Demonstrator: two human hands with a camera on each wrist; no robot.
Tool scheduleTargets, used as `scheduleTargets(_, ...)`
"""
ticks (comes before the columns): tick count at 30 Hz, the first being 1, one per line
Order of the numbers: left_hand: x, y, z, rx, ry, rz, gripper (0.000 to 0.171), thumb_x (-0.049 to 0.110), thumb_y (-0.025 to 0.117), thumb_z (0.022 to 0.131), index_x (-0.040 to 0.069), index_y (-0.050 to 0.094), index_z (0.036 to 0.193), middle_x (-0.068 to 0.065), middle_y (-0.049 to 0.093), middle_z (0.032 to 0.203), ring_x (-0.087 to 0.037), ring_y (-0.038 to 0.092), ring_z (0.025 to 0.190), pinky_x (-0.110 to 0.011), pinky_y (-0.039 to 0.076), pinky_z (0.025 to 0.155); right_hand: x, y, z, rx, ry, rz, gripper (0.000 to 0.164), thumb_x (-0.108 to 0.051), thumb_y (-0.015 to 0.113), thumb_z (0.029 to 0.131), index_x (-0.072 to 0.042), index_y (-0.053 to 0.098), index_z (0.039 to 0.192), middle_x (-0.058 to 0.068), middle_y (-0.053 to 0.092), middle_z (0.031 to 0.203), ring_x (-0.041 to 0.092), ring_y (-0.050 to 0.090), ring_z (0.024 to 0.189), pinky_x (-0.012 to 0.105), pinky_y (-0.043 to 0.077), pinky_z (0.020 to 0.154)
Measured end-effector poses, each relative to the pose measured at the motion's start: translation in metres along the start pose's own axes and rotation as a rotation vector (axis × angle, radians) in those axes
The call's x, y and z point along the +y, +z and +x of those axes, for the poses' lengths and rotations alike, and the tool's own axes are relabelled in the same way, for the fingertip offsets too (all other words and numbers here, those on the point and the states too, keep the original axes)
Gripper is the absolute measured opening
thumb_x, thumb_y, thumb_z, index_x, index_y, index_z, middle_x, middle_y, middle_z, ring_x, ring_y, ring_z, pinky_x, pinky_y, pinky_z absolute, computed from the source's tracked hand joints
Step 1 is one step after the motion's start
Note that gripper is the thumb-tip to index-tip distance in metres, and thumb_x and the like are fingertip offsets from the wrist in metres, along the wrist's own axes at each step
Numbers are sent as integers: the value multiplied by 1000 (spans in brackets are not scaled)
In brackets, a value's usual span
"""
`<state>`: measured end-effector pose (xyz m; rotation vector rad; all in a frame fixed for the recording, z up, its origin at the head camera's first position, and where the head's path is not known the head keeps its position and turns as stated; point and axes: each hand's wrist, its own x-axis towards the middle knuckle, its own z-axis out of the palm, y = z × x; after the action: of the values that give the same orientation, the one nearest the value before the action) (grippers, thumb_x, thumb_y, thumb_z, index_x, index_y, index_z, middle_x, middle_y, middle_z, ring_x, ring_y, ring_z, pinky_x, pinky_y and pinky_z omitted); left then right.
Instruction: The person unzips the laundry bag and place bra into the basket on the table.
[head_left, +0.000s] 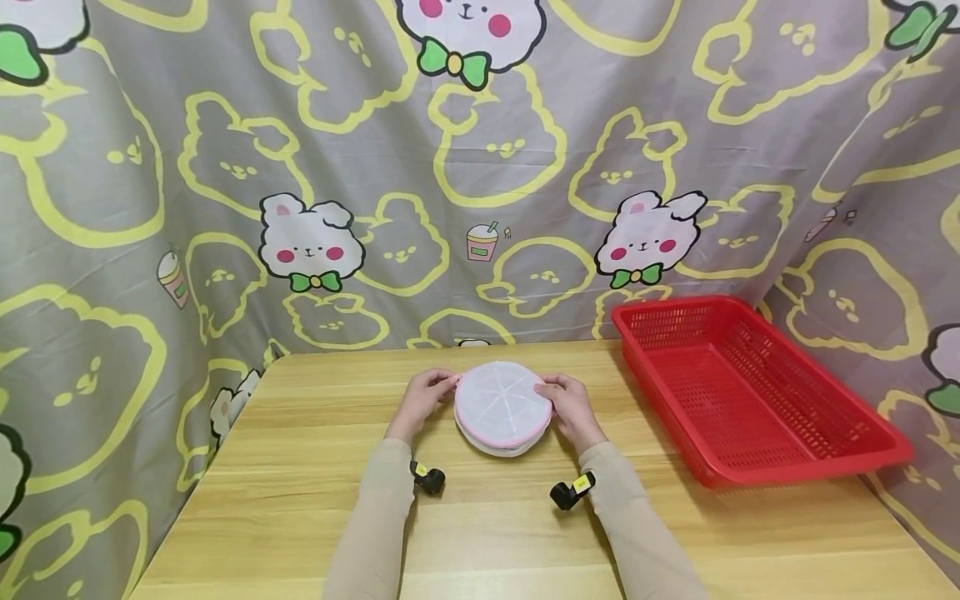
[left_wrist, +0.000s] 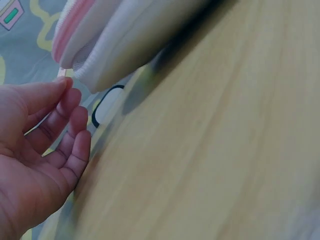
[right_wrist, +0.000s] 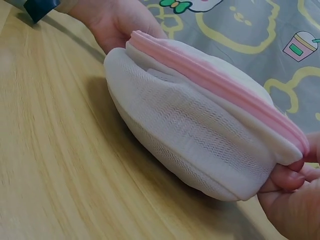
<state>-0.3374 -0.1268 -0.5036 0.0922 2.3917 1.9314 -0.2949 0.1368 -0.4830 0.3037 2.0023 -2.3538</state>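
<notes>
A round white mesh laundry bag (head_left: 502, 404) with a pink zipper round its edge is held over the middle of the table. My left hand (head_left: 426, 400) is at its left side. In the left wrist view, thumb and index finger pinch the small zipper pull (left_wrist: 62, 73) at the bag's edge, the other fingers loosely bent. On the opposite side, my right hand (head_left: 568, 404) grips the rim, thumb on top. The right wrist view shows the pink zipper (right_wrist: 215, 82) running along the upper edge, above the puffed mesh side (right_wrist: 190, 130).
A red plastic basket (head_left: 892, 450) with perforated walls stands at the table's right side. The wooden table (head_left: 300, 500) meets a grey patterned curtain (head_left: 405, 167) behind and at both sides. Each sleeve carries a small black wrist camera (head_left: 429, 479).
</notes>
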Motion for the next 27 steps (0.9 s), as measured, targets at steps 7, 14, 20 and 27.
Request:
scheduleTargets(7,1,-1,-4,4,10,2,21,19,65,93,1,70,103,-9,69,96,-13,60,80,-25,50,74,7,3,4,53,-28,42,25,5,61,90,12,56,113,-5,62,76,2,58,64,15,50,55)
scheduleTargets(14,-1,-1,-5,-7,35,-11,20,16,64,94,-2,69,102,-16,69,98,-16,62,81,-27,53,75,8,2,4,59,-38,92,25,6,60,90,15,55,113,-4,62,77,3,60,67,16,52,58)
scheduleTargets(20,-1,-2,-7,-5,40,-5,21,17,64,94,-2,69,103,-13,69,94,-16,62,81,-26,53,74,9,2,5,68,-45,105,27,7,59,90,16,53,114,-4,61,78,3,59,68,15,52,60)
scheduleTargets(27,-2,-2,-7,-7,45,-33,22,15,65,94,-4,69,103,-16,68,95,-16,62,82,-30,54,77,9,2,7,89,-60,101,22,7,59,90,14,55,110,-2,60,81,5,59,72,15,53,62)
